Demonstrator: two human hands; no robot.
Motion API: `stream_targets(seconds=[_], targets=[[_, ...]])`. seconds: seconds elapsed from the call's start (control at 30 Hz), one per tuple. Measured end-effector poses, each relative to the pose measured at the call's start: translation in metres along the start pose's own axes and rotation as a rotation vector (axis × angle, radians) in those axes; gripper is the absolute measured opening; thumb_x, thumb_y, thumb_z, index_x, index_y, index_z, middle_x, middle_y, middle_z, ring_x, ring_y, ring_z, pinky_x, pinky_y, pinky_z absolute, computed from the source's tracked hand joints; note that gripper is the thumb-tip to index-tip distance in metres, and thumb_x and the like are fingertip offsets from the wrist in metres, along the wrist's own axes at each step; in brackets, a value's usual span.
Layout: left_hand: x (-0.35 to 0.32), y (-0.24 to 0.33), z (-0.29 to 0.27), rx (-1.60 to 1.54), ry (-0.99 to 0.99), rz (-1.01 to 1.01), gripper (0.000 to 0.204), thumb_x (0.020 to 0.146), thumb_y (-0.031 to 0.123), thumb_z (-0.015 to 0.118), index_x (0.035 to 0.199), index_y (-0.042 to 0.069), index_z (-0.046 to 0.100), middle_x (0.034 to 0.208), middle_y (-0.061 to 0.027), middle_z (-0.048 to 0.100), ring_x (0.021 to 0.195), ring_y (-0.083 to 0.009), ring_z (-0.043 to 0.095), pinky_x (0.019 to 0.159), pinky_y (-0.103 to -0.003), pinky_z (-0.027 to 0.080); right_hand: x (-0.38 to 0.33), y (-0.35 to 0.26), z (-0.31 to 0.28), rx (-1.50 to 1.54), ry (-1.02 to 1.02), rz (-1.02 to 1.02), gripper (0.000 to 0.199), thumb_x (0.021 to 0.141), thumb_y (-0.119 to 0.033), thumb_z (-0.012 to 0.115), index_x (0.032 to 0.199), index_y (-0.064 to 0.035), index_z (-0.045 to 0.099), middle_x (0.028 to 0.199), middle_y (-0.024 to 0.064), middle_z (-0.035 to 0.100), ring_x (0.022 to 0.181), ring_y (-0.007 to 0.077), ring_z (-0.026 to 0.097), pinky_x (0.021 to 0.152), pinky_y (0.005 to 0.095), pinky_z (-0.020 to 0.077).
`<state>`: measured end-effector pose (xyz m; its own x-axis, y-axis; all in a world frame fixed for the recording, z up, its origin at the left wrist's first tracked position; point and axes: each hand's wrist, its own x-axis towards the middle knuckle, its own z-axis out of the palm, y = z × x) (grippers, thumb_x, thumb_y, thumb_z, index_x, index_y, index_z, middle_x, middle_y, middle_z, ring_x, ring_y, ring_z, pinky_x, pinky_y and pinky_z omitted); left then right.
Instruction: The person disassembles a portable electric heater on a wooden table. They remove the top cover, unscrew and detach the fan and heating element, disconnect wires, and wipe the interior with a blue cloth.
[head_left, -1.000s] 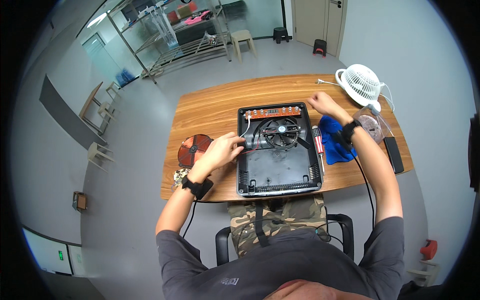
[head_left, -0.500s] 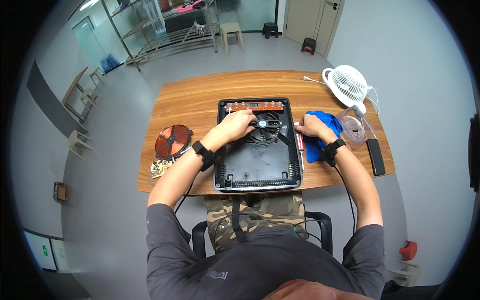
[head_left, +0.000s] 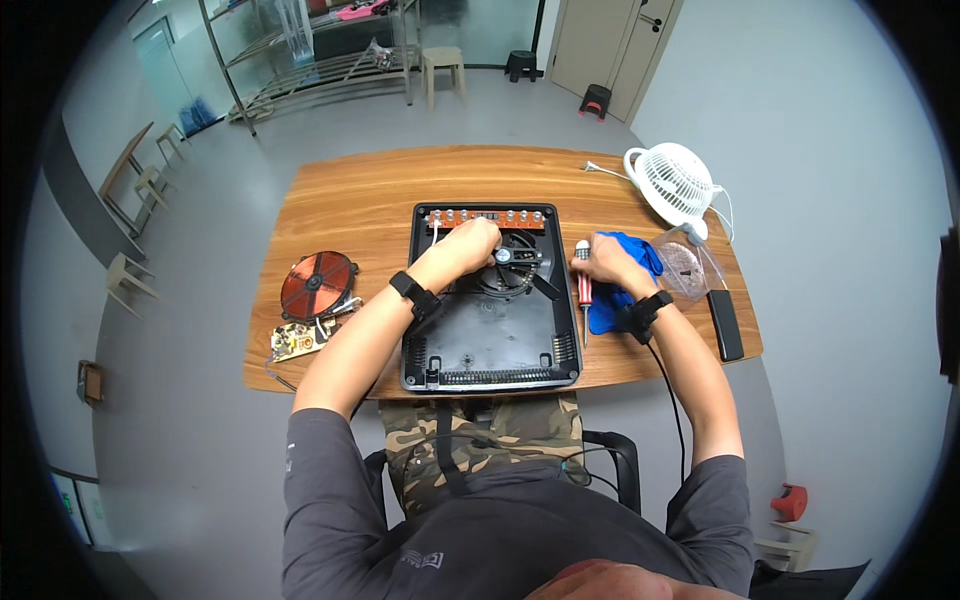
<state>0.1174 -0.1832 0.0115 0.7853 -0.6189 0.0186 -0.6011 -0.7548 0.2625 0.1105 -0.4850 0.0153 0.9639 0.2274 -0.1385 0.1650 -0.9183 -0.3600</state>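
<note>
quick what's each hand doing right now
Left hand: curled, resting on the open black casing beside the fan; grip cannot be told.
Right hand: closed on the red-handled screwdriver.

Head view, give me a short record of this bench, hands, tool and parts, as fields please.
surface: wooden table
main item: opened black appliance base with a fan inside
left hand: resting inside the base, beside the fan
right hand: on the red-handled screwdriver, at the base's right edge
under right wrist: blue cloth
left of base: copper coil disc, small circuit board
right side: white desk fan, black remote-like bar
</note>
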Motion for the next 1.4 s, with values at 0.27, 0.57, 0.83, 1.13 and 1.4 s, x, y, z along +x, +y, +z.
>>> stream_targets(seconds=[0.27, 0.57, 0.83, 1.13, 1.4], targets=[[0.011, -0.005, 0.005, -0.068, -0.009, -0.098, 0.029, 0.068, 0.007, 0.088, 0.093, 0.000, 0.075, 0.093, -0.0220, 0.073, 0.094, -0.0385, 0.071, 0.083, -0.043, 0.057, -0.018, -0.055, -0.115, 0.100, 0.367, -0.240, 0.034, 0.084, -0.025, 0.071, 0.095, 0.0052, 0.061, 0.081, 0.0218, 0.070, 0.080, 0.0376, 0.072, 0.074, 0.0415, 0.0569], [0.012, 0.003, 0.001, -0.046, -0.014, -0.112, 0.030, 0.067, 0.008, 0.089, 0.092, -0.001, 0.075, 0.092, -0.0220, 0.073, 0.093, -0.0377, 0.071, 0.081, -0.043, 0.057, -0.004, -0.092, -0.074, 0.129, 0.599, -0.470, 0.036, 0.082, -0.027, 0.077, 0.088, 0.0036, 0.059, 0.085, 0.0194, 0.057, 0.080, 0.0399, 0.059, 0.073, 0.0487, 0.0483], [0.011, 0.005, -0.003, -0.051, -0.016, -0.121, 0.030, 0.067, 0.007, 0.089, 0.093, -0.001, 0.074, 0.094, -0.0210, 0.073, 0.094, -0.0363, 0.072, 0.082, -0.042, 0.057, -0.004, -0.092, -0.068, 0.097, 0.576, -0.464, 0.035, 0.081, -0.026, 0.078, 0.086, 0.0024, 0.058, 0.083, 0.0190, 0.057, 0.080, 0.0393, 0.057, 0.074, 0.0473, 0.0477], [0.012, 0.003, -0.001, -0.064, -0.044, -0.130, 0.031, 0.067, 0.007, 0.088, 0.094, 0.000, 0.075, 0.093, -0.0213, 0.073, 0.093, -0.0359, 0.072, 0.082, -0.042, 0.057, -0.004, -0.087, -0.066, 0.032, 0.606, -0.495, 0.033, 0.084, -0.024, 0.078, 0.091, 0.0017, 0.059, 0.084, 0.0172, 0.061, 0.075, 0.0328, 0.063, 0.068, 0.0405, 0.0514], [0.010, 0.006, -0.006, -0.084, -0.055, -0.146, 0.031, 0.067, 0.008, 0.089, 0.094, 0.000, 0.075, 0.094, -0.0210, 0.073, 0.094, -0.0363, 0.071, 0.082, -0.042, 0.057, -0.005, -0.086, -0.066, 0.037, 0.611, -0.505, 0.032, 0.083, -0.023, 0.078, 0.090, 0.0017, 0.059, 0.083, 0.0168, 0.061, 0.074, 0.0327, 0.063, 0.067, 0.0402, 0.0516]])
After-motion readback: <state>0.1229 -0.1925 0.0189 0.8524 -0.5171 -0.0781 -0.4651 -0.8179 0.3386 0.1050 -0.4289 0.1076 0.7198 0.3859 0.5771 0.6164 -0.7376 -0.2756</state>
